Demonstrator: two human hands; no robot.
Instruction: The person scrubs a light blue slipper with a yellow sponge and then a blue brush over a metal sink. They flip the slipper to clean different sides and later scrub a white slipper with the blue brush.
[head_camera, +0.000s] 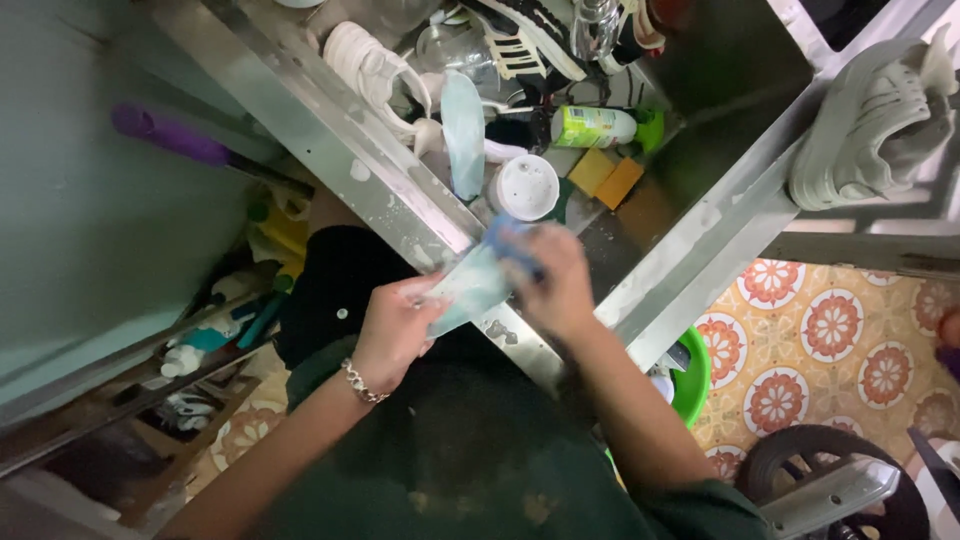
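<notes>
Left hand: the left hand (392, 330), with a bracelet (362, 383) at the wrist, has its fingers curled shut around the near end of a pale blue-green shoe insole (470, 285), thumb on top.
Right hand: the right hand (553, 277) is closed over the far end of the insole and presses a blue sponge (505, 237) against it; the picture is blurred here, so how tight the grip is cannot be told.
Where the insole is: it lies between the two sets of fingers, slanting from the left fingertips up to the right ones, right above the front rim of the steel sink (380, 170).
How the insole looks: flat, thin, long and rounded, wet and shiny, with pale foam on it. It bends a little between the hands, so it is probably soft and floppy.
Beyond the fingers: a second insole (462, 140) of the same colour leans in the basin, beside a white round lid (526, 187), a green bottle (597, 127) on its side and two yellow and orange sponges (606, 177). A white sneaker (875, 125) rests well off to the right of the right fingers.
Risk of slipping: the soapy surface could slide out of the left fingers and drop to the tiled floor (830, 340) rather than into the basin.
Risk of creasing: hard scrubbing near the unsupported middle could fold it.
Risk of splashing: foam may run onto the dark clothing below the wrists.
</notes>
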